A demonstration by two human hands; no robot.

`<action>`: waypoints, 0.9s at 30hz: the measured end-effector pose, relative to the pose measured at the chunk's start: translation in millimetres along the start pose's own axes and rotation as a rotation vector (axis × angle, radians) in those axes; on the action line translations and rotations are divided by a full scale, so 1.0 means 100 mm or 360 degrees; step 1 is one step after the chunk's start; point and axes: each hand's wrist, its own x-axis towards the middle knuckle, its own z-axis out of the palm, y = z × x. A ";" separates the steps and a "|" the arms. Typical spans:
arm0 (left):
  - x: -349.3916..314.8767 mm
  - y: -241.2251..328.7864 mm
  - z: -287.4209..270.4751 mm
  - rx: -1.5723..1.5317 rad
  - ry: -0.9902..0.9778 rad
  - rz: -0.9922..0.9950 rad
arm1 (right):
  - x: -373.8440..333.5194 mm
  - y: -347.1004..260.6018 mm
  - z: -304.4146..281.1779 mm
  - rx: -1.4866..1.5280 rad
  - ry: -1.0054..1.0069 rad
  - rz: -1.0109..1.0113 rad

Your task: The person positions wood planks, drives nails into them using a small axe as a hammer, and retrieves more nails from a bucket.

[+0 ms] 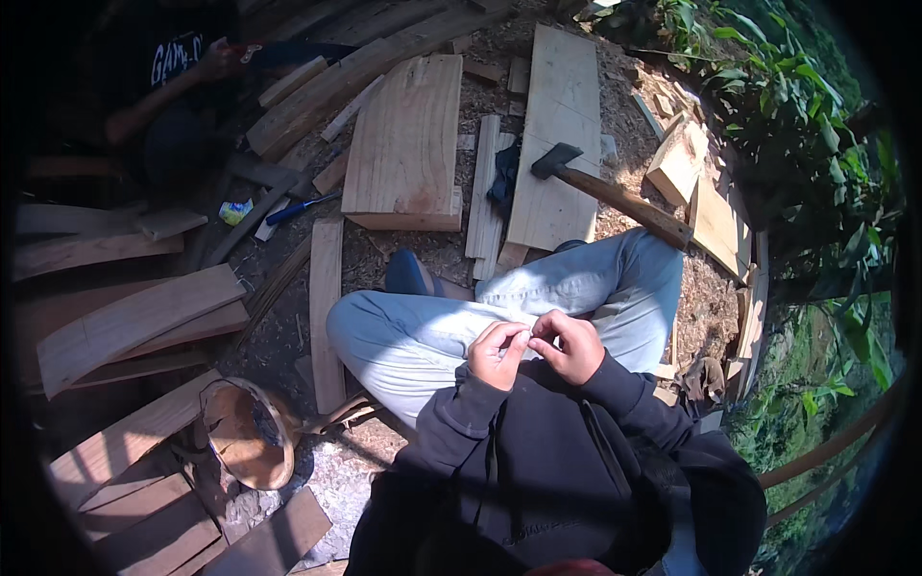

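Note:
My left hand (pixel 497 355) and my right hand (pixel 570 349) meet above my lap, fingertips pinched together. Whatever they hold between them is too small to make out. Both hands are closed, thumbs and forefingers nearly touching. Below them are my crossed legs in pale jeans (pixel 413 336). Beyond my right knee, a wooden-handled tool with a dark metal head, like an axe (pixel 624 200), rests with its head on a long plank (pixel 562 86). A thick wooden block (pixel 408 134) lies ahead of my left knee.
Boards (pixel 144 322) are stacked at the left, near a tilted round container (pixel 252 434). A blue-handled tool (pixel 300 208) lies by the block. Another person's hand (pixel 219 60) holds something red at upper left. Offcuts (pixel 680 158) and green plants (pixel 816 125) stand at the right.

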 end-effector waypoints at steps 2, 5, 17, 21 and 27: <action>-0.02 -0.10 0.03 -0.0290 0.0005 -0.0163 | -0.02 0.12 0.02 -0.0052 0.0020 -0.0119; -0.03 -0.08 -0.02 -0.0529 0.0057 -0.0310 | -0.03 0.16 0.07 -0.0074 -0.0104 -0.0179; 0.82 0.12 0.05 -0.0645 -0.0143 -0.0432 | 0.72 0.28 -0.09 -0.0248 0.0341 -0.0380; 0.97 0.31 -0.03 -0.0429 0.0140 -0.0196 | 1.00 0.26 0.04 -0.0318 0.0295 -0.0574; 1.37 0.47 -0.58 0.0246 0.0479 0.0337 | 1.44 -0.07 0.18 -0.0118 0.0039 -0.0615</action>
